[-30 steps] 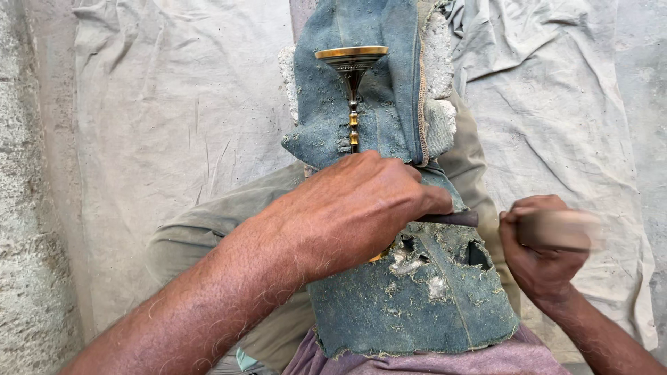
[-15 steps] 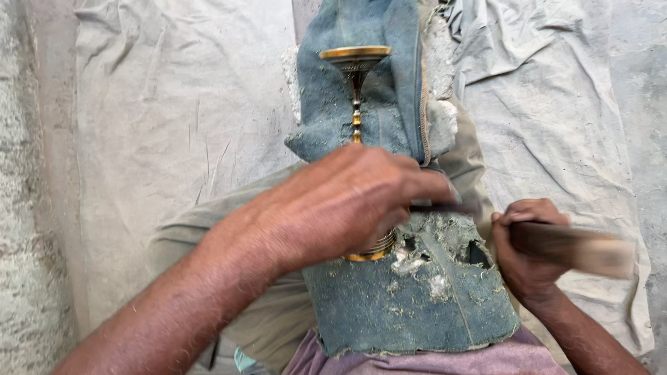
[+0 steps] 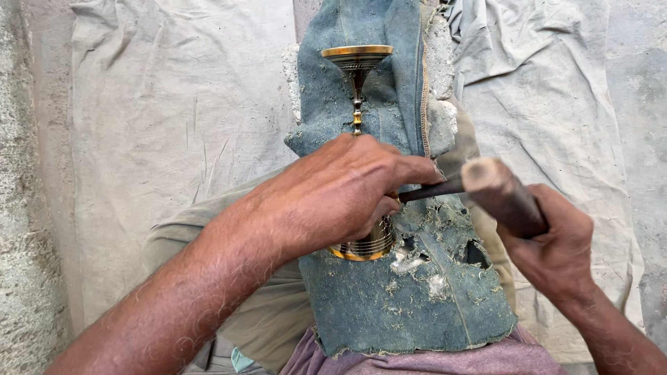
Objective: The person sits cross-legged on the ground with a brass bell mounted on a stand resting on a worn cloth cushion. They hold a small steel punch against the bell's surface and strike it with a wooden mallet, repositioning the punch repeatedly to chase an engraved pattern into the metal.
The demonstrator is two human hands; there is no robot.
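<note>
A brass goblet (image 3: pixel 358 66) lies along a strip of worn blue denim (image 3: pixel 410 298), its foot pointing away from me and its ribbed cup end (image 3: pixel 367 246) near me. My left hand (image 3: pixel 340 191) covers the goblet's middle and pinches a thin dark metal punch (image 3: pixel 431 189) against it. My right hand (image 3: pixel 556 250) grips a brown wooden mallet (image 3: pixel 501 194), whose end sits right at the punch's outer tip.
The denim is torn and frayed with holes near the cup. It drapes over a pale stone block (image 3: pixel 439 62) and my khaki-clad leg (image 3: pixel 271 319). A crumpled grey cloth (image 3: pixel 174 125) covers the ground, with rough concrete (image 3: pixel 28 208) at left.
The mallet in my right hand has swung from the right side in toward the punch's end. My left hand stays put on the goblet.
</note>
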